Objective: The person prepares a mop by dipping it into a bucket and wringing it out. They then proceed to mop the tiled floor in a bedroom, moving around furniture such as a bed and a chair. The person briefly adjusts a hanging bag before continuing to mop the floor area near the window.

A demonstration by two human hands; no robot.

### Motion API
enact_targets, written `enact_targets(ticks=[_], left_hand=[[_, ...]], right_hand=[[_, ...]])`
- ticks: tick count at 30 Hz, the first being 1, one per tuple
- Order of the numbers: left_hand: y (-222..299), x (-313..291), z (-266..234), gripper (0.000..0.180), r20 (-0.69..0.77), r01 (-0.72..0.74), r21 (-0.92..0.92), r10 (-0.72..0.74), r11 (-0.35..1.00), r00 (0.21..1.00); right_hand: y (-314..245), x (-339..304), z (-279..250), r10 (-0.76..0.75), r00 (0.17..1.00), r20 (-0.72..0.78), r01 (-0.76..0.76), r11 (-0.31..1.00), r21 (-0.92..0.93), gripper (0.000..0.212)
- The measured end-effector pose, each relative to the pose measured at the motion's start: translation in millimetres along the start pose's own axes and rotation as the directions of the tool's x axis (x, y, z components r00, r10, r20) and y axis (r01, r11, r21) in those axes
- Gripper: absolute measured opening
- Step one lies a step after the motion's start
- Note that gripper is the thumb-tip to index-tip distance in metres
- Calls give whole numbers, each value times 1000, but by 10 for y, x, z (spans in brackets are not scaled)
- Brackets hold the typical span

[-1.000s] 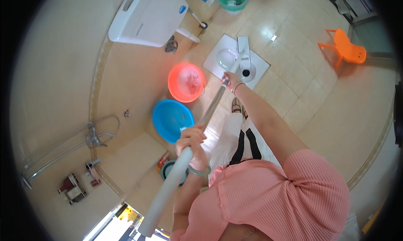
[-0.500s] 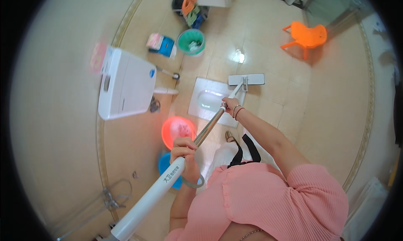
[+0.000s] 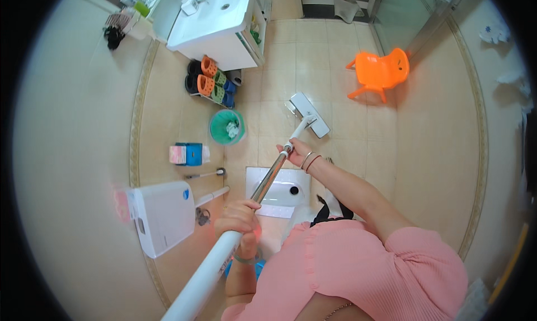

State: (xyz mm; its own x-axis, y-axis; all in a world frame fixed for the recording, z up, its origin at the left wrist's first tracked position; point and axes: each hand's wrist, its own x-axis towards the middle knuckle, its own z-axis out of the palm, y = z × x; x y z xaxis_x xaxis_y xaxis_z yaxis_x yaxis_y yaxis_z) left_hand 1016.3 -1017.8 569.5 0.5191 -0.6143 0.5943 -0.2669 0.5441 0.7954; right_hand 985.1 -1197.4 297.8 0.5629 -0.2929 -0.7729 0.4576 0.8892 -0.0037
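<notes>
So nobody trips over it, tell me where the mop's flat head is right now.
In the head view, the mop's flat head is on the tiled floor, above and right of centre, between the green bin and the orange chair.

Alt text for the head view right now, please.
A person's left grip and right grip hold a flat mop, its white head on the tiled floor beyond a squat toilet. An orange chair stands to the right; a green bin and colourful shoes are at left.
</notes>
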Motion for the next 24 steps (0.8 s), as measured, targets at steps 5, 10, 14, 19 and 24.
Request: enact_targets(ticks=[5,10,14,19,24], left_hand=[[-596,1006,453,29,-39,25,-72,-27,997,999],[-1299,1782,800,30,44,36,-119,-31,992,999],[-1834,2514,1018,35,103,38,-175,-20,984,994],[-2564,3558,1265,34,182,48,-206,-10,977,983],[-3301,4451,1570,16,323,19,-372,110,928,940]], right_hand=[[-853,190,907,88,995,56,-88,996,-11,24],[-1668,822,1497,131,990,50,-135,985,104,15],[-2388,1369,1973,131,990,47,-135,987,83,12],[-3232,1822,2769,89,995,-46,-83,989,119,10],[-4221,2222,3246,21,992,123,-27,999,42,16]])
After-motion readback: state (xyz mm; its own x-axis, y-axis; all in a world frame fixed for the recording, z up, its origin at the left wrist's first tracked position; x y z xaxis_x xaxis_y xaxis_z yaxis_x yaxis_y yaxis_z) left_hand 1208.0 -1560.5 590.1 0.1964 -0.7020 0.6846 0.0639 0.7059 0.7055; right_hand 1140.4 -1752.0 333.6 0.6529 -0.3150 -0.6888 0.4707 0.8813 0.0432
